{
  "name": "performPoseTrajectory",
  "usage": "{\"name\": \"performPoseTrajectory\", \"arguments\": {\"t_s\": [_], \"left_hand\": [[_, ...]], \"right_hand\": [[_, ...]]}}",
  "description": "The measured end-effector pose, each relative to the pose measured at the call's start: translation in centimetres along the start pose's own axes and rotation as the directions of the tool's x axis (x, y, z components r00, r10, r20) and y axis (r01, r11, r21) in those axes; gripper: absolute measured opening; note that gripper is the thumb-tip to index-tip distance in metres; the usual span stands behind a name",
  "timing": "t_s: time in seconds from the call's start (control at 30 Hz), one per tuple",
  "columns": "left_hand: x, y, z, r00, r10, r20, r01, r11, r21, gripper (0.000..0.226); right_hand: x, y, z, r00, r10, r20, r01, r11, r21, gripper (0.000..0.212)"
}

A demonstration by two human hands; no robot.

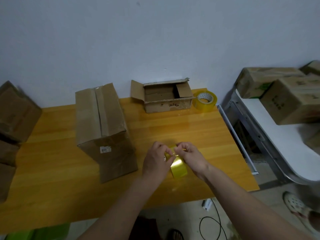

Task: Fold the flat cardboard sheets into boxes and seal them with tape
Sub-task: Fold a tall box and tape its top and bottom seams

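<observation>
Both forearms are stretched forward over the near edge of the yellow tabletop (52, 161). Between the hands a roll of yellow tape (178, 168) is held just above the tabletop: it is gripped from its left side by the left hand (155, 161), fingers curled round it, while its upper edge is pinched by the bent fingertips of the right hand (189, 155). The two hands nearly touch above the roll. Just left of the left hand a closed, folded cardboard box (102, 123) is seen lying on the tabletop. Farther back, near the wall, a smaller open box (166, 97) is placed, with a second tape roll (205, 99) just beside it on the right. More cardboard boxes (284, 94) are stacked on a white surface at the far right.
</observation>
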State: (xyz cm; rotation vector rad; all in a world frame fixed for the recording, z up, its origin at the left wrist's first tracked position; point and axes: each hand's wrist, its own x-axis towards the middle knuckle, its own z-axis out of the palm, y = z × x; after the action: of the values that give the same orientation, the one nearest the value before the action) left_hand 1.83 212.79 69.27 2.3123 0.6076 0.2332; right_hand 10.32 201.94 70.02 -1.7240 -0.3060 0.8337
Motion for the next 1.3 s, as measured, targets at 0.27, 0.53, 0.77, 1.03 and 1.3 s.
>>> {"name": "performPoseTrajectory", "arguments": {"t_s": [0.27,0.53,0.77,1.03,1.3], "left_hand": [[-0.1,0.3,0.7,0.997,-0.015,-0.081,0.012,0.999,-0.047,0.020],[-0.1,0.6,1.2,0.990,0.041,-0.132,-0.037,0.999,0.036,0.006],[0.5,0.8,0.9,0.996,-0.038,-0.083,0.026,0.989,-0.147,0.004],[0.2,0.8,2.0,0.982,-0.174,-0.076,0.153,0.963,-0.224,0.004],[-0.6,-2.7,0.5,0.961,-0.276,0.029,0.277,0.948,-0.154,0.057]], "right_hand": [[0.0,-0.5,0.3,0.993,0.076,-0.092,-0.081,0.995,-0.051,0.019],[-0.4,-0.5,0.0,0.979,0.031,-0.203,-0.042,0.998,-0.053,0.011],[-1.3,-0.5,-1.9,1.000,-0.027,-0.007,0.027,0.997,-0.070,0.018],[-1.2,0.0,-2.3,0.989,-0.089,-0.119,0.057,0.968,-0.246,0.019],[-0.6,3.8,-2.6,0.958,-0.137,-0.252,-0.006,0.869,-0.494,0.032]]}}
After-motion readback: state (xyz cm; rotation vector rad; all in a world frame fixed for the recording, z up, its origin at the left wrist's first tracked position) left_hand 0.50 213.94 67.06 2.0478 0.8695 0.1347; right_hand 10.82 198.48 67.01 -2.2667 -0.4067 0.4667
